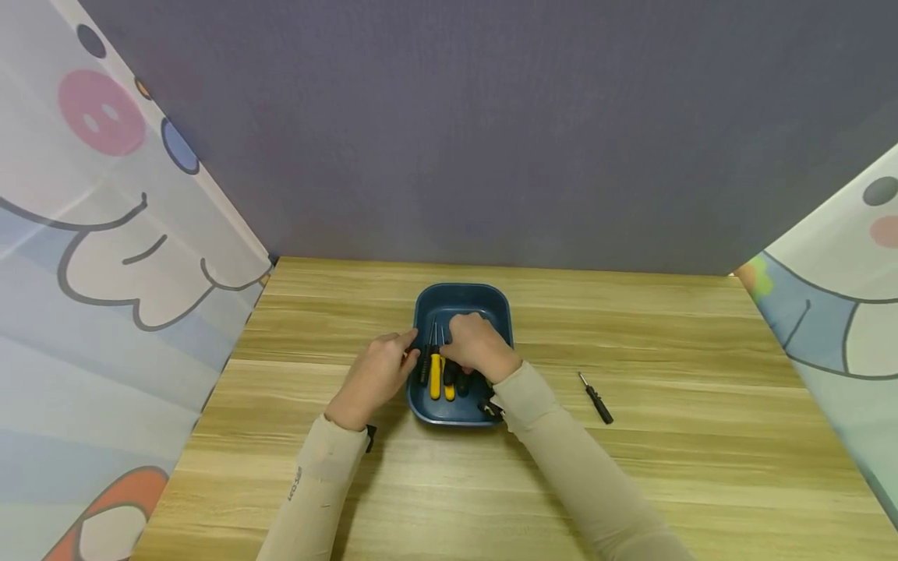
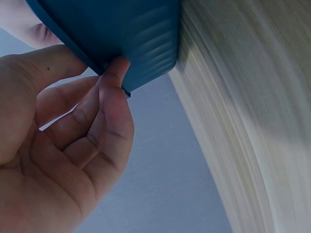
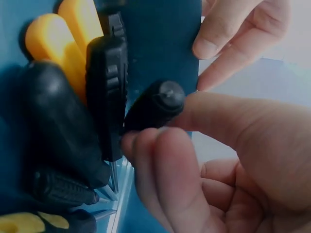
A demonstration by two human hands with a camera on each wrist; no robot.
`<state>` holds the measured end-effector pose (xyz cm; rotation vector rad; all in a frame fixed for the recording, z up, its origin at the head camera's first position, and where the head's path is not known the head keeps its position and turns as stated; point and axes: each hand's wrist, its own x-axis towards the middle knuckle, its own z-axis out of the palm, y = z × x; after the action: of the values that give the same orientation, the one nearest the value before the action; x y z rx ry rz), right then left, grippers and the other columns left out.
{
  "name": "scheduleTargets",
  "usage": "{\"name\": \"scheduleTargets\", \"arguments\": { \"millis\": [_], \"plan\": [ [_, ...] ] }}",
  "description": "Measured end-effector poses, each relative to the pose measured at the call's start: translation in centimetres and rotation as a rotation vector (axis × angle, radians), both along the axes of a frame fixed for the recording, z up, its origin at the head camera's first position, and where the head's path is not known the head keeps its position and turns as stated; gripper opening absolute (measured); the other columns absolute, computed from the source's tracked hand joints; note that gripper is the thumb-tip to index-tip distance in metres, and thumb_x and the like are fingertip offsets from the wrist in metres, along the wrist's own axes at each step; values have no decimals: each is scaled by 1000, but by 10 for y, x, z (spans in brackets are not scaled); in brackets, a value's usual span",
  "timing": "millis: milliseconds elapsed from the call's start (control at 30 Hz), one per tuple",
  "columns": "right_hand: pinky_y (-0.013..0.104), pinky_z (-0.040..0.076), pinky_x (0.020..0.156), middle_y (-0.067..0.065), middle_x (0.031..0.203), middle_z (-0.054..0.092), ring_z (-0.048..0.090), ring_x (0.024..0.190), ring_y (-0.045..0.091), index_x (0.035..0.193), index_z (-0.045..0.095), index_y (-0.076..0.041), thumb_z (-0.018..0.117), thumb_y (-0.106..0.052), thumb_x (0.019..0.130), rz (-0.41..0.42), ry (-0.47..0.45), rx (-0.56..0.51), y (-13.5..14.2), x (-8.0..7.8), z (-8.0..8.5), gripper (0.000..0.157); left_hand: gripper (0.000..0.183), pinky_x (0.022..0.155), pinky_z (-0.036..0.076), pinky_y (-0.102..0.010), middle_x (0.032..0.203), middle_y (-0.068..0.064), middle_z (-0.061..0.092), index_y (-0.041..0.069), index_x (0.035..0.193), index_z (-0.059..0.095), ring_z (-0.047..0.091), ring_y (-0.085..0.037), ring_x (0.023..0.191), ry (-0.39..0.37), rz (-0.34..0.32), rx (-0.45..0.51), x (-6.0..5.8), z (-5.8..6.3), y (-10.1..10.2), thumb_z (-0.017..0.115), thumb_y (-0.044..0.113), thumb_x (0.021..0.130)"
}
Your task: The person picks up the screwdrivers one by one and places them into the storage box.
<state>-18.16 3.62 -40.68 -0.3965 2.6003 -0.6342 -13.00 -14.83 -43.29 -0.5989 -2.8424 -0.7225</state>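
Observation:
A dark blue tray (image 1: 461, 294) stands on the table with several screwdrivers in it. My left hand (image 1: 375, 372) is at its left side, and in the left wrist view thumb and fingers pinch the rim (image 2: 73, 46). Reaching into the tray, my right hand (image 1: 479, 343) pinches a black screwdriver handle (image 3: 154, 106) between thumb and fingers. Its shaft is hidden. Beside it lie yellow-handled screwdrivers (image 3: 56, 46), a ribbed black handle (image 3: 106, 92) and a thick smooth black handle (image 3: 60, 116).
A small black screwdriver (image 1: 596, 399) lies alone on the wooden table (image 1: 701, 351), right of the tray. Behind the table rises a grey panel (image 1: 491, 140). Cartoon-printed curtains (image 1: 105, 257) hang at both sides.

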Motion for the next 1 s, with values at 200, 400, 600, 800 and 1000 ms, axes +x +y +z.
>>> {"name": "scheduleTargets", "arguments": {
  "millis": [200, 400, 600, 800, 1000],
  "plan": [
    [26, 47, 42, 6, 51, 62, 68, 52, 24, 67, 67, -4, 66, -21, 97, 13, 7, -23, 5, 1, 3, 35, 36, 54, 47, -23, 84, -9, 67, -7, 127, 65, 56, -12, 63, 0, 0, 1, 1, 1, 1, 70, 7, 94],
    [25, 46, 41, 4, 47, 60, 65, 48, 24, 67, 70, -1, 66, -22, 97, 36, 48, -35, 12, 4, 10, 38, 36, 55, 47, -23, 86, -10, 67, -7, 127, 65, 55, -12, 64, -2, 1, -5, 1, 1, 1, 70, 7, 94],
    [24, 41, 41, -2, 46, 51, 51, 38, 12, 59, 62, -8, 67, -19, 95, 62, 178, -32, 26, 9, 17, 38, 36, 57, 49, -26, 89, -12, 69, -8, 127, 64, 58, -14, 67, -3, 3, -4, 1, 1, 1, 70, 7, 94],
    [27, 35, 50, -1, 60, 44, 42, 50, 14, 68, 55, -10, 68, -16, 94, 77, 261, 4, 46, 15, 23, 30, 37, 58, 49, -28, 89, -12, 68, -8, 128, 64, 57, -15, 67, 1, 3, -10, 1, 1, 1, 70, 7, 94],
    [30, 38, 56, 2, 73, 51, 46, 61, 17, 84, 61, -7, 69, -15, 93, 68, 284, 21, 66, 24, 30, 15, 37, 58, 49, -27, 88, -12, 68, -7, 128, 64, 56, -14, 66, 10, 1, -14, 0, 0, 1, 70, 7, 94]
  ]
}}
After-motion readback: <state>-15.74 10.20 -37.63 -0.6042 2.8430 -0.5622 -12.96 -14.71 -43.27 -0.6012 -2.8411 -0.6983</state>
